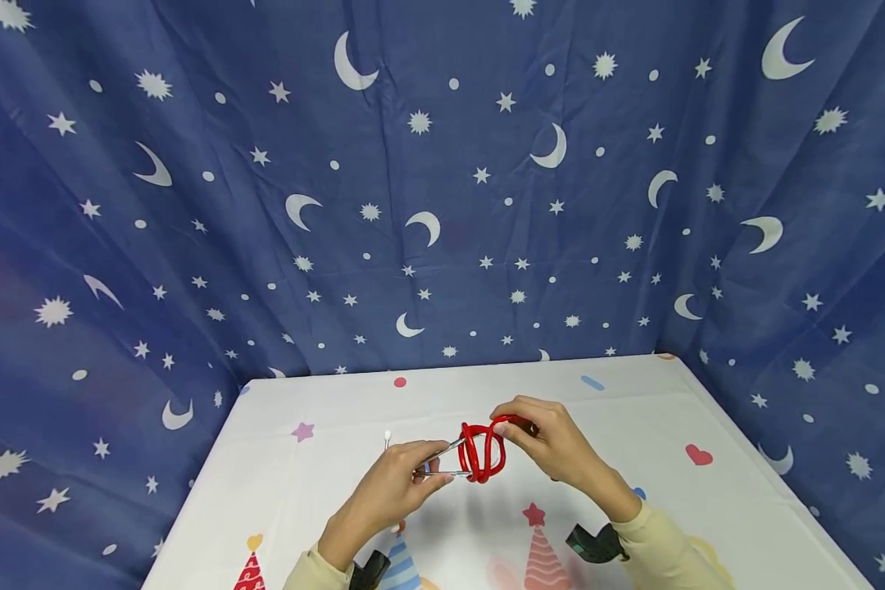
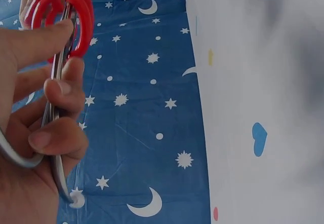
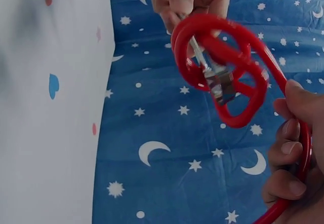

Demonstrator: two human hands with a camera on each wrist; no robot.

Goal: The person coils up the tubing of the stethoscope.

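Note:
My left hand (image 1: pixel 397 482) grips a silvery metal tool (image 2: pixel 55 77) with two slim arms that spread apart toward the right; its exact kind I cannot tell. In the left wrist view, one handle bends round below my fingers. Several loops of a shiny red cord (image 1: pixel 481 453) circle the far ends of the arms. My right hand (image 1: pixel 549 434) pinches the cord between thumb and fingers, just right of the loops. A length of it runs along the curled fingers and down past the palm in the right wrist view. A flat metal end (image 3: pixel 218 84) shows inside the loops.
Both hands are above a white tablecloth (image 1: pixel 324 475) printed with party hats, stars and hearts. A dark blue curtain (image 1: pixel 442 205) with white moons and stars hangs behind the table and along its sides. Black wrist mounts (image 1: pixel 596 543) sit at the pale yellow sleeves (image 1: pixel 667 545).

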